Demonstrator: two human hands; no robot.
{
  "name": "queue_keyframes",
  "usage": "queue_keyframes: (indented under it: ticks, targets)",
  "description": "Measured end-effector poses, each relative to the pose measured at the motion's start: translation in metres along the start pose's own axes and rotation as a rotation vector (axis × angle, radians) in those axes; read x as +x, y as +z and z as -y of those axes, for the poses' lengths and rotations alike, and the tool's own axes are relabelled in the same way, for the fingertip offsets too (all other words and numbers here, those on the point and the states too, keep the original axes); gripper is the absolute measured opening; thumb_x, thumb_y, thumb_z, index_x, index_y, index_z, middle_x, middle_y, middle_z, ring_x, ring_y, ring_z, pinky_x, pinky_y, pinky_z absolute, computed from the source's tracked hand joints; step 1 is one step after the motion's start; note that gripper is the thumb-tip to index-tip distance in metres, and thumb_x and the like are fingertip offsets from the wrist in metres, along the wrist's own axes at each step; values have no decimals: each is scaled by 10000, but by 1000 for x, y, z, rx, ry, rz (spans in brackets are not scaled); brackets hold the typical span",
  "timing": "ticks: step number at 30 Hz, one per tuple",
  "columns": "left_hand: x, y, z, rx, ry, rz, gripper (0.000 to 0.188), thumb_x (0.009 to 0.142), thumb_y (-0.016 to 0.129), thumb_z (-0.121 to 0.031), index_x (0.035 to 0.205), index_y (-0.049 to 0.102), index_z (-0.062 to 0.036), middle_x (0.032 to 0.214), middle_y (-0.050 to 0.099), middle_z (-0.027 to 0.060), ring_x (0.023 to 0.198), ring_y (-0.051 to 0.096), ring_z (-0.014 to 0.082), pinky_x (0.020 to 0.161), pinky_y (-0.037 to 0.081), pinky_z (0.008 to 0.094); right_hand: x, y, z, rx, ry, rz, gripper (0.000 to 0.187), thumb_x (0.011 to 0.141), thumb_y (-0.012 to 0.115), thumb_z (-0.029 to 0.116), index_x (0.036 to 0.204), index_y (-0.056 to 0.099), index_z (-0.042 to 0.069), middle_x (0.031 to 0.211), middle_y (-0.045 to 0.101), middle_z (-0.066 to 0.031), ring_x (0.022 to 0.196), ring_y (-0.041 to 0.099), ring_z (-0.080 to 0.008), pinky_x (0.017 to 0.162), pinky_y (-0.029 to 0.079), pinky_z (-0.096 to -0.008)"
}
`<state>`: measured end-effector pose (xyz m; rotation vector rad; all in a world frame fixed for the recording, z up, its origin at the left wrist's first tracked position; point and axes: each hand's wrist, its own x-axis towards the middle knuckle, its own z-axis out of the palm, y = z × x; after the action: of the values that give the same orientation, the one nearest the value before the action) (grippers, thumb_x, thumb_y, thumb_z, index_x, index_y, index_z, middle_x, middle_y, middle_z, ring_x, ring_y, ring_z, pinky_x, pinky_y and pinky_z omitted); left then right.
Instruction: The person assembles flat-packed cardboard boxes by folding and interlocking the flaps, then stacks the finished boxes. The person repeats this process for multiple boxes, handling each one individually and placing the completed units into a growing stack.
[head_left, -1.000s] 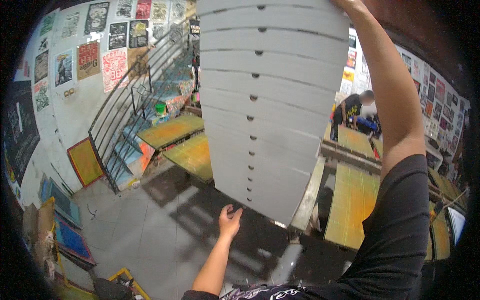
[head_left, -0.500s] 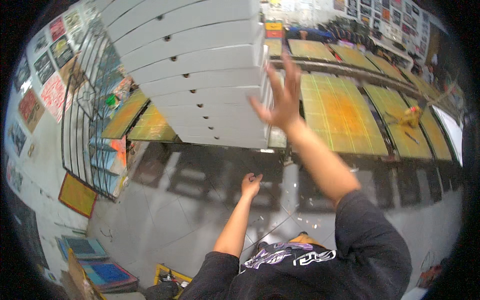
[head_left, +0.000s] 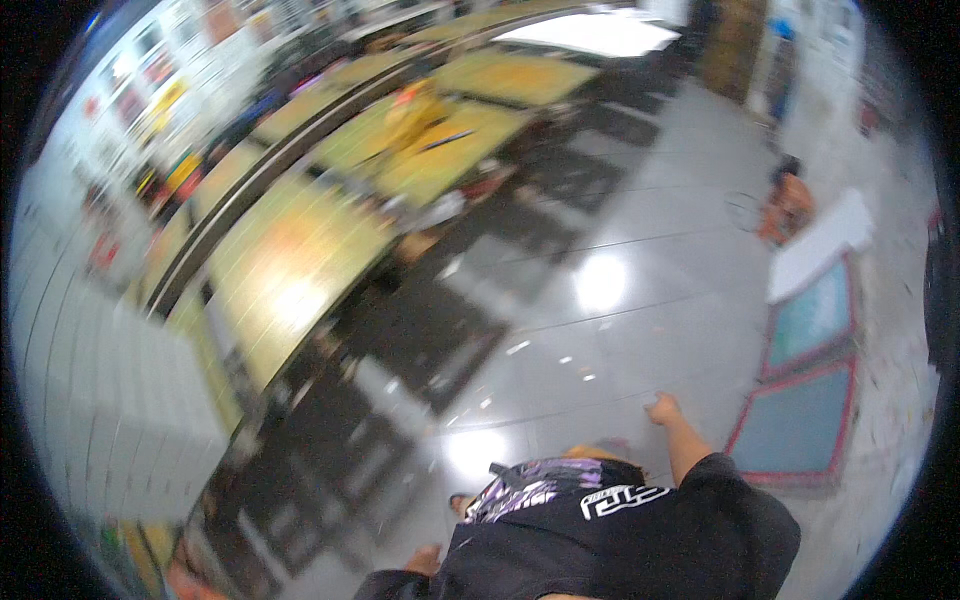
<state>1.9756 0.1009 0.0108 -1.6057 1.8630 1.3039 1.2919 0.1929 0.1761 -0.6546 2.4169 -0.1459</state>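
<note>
My right hand [head_left: 662, 408] hangs low at my right side over the grey tiled floor. Its fingers look loosely apart, and I see nothing in it. My left hand [head_left: 423, 560] is down by my left hip, small and blurred, with its fingers not clear. Neither hand touches anything that I can make out. At far left stands a tall white stack of flat box-like layers [head_left: 130, 400], away from both hands. Long tables with yellow-green, orange-stained panels [head_left: 300, 265] run diagonally ahead of me.
Two red-edged screen frames [head_left: 795, 425] lean by the right wall, beside a white sheet [head_left: 825, 245] and an orange object [head_left: 787, 205]. A yellow item [head_left: 412, 115] and a dark stick [head_left: 447, 140] lie on a table panel. Small scraps [head_left: 518, 347] dot the floor.
My view has swung to the right, so the white stack now sits at far left. My right hand has dropped from beside the stack to my side. My left hand is lower too.
</note>
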Motion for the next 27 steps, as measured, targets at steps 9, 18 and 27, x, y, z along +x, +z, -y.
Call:
queue_keyframes:
  ticks: [9, 18, 27]
  targets:
    - [230, -56, -365, 350, 151, -12, 416, 759, 573, -341, 936, 579, 36, 969, 588, 213, 884, 568, 284, 788, 430, 347, 27, 16, -169, -27, 134, 198, 685, 759, 525, 521, 1222, 432, 24, 1260, 421, -164, 1133, 423, -308, 966, 327, -359]
    - [316, -42, -699, 265, 198, 81, 451, 714, 649, -338, 943, 591, 45, 921, 612, 173, 829, 579, 256, 743, 442, 352, 123, -49, -221, 244, 115, 208, 697, 732, 560, 529, 1213, 453, 36, 1255, 435, -162, 1170, 399, -287, 977, 312, -334]
    - [428, 7, -911, 1150, 743, 348, 277, 761, 479, -222, 973, 610, -100, 800, 620, 170, 733, 615, 287, 656, 462, 410, 115, -121, -252, 755, 933, -192, 642, 709, 608, 450, 1158, 501, 4, 1191, 485, -197, 1099, 470, -306, 917, 376, -336]
